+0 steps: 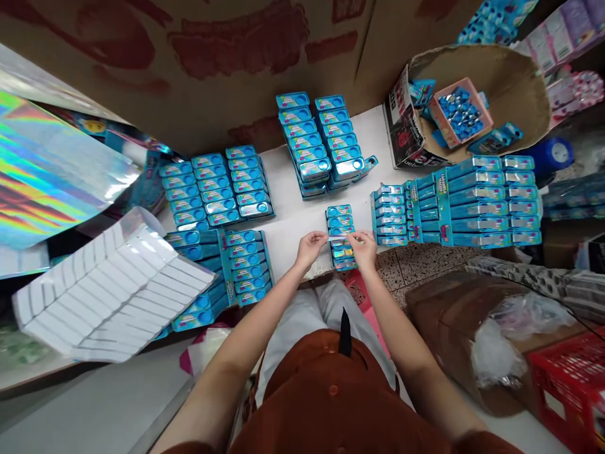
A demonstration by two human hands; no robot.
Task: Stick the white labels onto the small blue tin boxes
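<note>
My left hand (311, 248) and my right hand (363, 248) meet over the near edge of a white table (288, 214). Between them runs a thin pale strip (338, 238), pinched by the fingers of both hands. It looks like clear film or a label, though the exact material is hard to tell. My right hand rests over a short stack of blue boxes (341, 236), partly hiding its middle. Larger rows of the same blue boxes (302, 132) stand beyond my hands, and more stacks (241, 271) lie to the left.
A sheet of holographic foil (51, 170) and a white ridged pack (113, 290) sit at left. A cardboard box (477, 94) holds a pink tray of blue items at upper right. A brown carton (454, 334) and a red plastic crate (571, 384) stand at lower right.
</note>
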